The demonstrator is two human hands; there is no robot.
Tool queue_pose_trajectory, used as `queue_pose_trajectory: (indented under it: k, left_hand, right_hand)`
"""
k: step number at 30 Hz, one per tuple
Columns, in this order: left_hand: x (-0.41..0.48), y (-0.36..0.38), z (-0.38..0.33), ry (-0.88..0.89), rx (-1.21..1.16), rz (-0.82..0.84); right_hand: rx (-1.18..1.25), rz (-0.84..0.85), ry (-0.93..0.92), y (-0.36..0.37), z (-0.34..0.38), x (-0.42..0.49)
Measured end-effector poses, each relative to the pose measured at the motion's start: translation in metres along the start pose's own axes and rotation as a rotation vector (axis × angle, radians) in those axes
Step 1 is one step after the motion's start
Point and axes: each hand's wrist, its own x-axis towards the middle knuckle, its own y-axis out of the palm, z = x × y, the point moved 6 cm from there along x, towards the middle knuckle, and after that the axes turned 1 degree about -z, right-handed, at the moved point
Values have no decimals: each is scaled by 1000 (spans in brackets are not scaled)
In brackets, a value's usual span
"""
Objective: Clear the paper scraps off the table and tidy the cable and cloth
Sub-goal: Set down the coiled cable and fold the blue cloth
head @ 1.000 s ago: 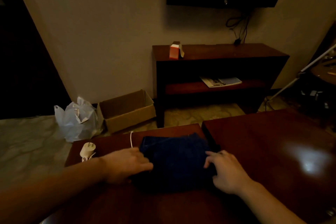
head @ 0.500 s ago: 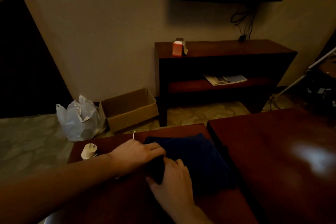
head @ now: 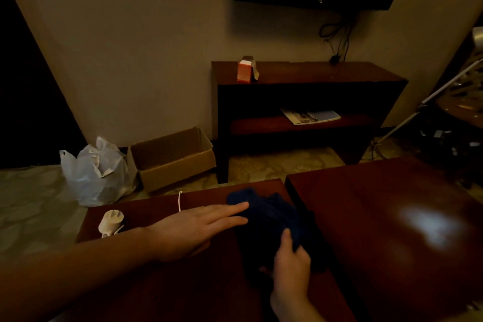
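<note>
Head view: the left hand (head: pixel 198 230) lies flat on the dark wooden table (head: pixel 156 293), its fingers straight and spread a little. Its fingertips touch the left edge of the dark blue cloth (head: pixel 271 214). The right hand (head: pixel 290 266) is nearer the person, with its fingers curled into the near part of the cloth and its thumb pressed on top, so it grips the fabric. The cloth sits bunched between the two hands and reaches beyond them toward the far edge of the table.

Just beyond the back of the left hand, a short stretch of white cable (head: pixel 179 201) runs from the far table edge toward the knuckles; where it ends cannot be seen. A white charger plug (head: pixel 111 221) lies on the table left of the left wrist, apart from it.

To the right of the right hand, a second table (head: pixel 392 230) stands just beside the first, with a bright glare on its top. On the floor beyond the left hand are a white plastic bag (head: pixel 94 175) and an open cardboard box (head: pixel 172 162), side by side. Farther off, against the wall, stands a dark shelf unit (head: pixel 308 73).
</note>
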Motion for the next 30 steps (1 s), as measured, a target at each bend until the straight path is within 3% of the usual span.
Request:
queue_pose_trajectory:
  k: [3,8,15,17,20,21,23,25,30]
  left_hand:
    - [-3,3,2,-7,44,19]
    - [-11,7,3,-28,72,36]
    - [-10,9,2,-65,102,68]
    - [-7,8,1,-91,101,57]
    - [-3,9,3,-155,114,87]
    - [-2,9,5,-186,121,104]
    - [-6,11,8,-248,141,132]
    - [-15,12,11,-313,178,165]
    - [-57,9,15,-480,246,238]
  right_hand:
    - [138,-61,85,-9,-7,4]
    - [48,-132,-97,-23,-4,3]
    - [179,-108,-251,-38,15,-7]
    - [69,-173,-256,-44,15,-6]
    - [-395,-282,-564,-42,37,-20]
    - [-571,-222,-714,-31,46,-28]
    - [-840,117,-914,3,55,-46]
    - [-965,448,-932,32,51,-61]
    - [-1199,587,-1092,74,53,-96]
